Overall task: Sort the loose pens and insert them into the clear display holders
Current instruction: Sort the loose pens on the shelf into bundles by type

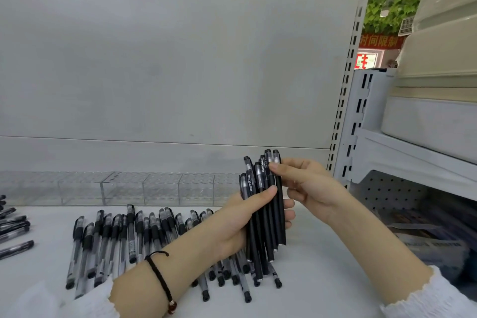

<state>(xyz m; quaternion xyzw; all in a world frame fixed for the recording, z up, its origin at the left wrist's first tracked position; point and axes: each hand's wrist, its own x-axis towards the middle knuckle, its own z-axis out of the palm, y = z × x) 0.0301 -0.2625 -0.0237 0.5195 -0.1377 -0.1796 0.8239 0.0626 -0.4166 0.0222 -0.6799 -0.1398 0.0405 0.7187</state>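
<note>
Gripping black pen bundle [268, 219] in left hand [237, 227], pinching one cap with right hand [309, 186]. Leaving clear holders [124, 188] beyond hands seemingly unfilled, loose pens [116, 237] beneath left wrist.

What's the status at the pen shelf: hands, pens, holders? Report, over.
Left hand grips bundle of black pens, upright. Right hand pinches one cap at bundle's top. Clear holders behind, loose pens lying before them.

The held pens [268, 227] look matt black, the loose pens [108, 240] clear plastic, the holders [124, 188] glossy clear plastic.
</note>
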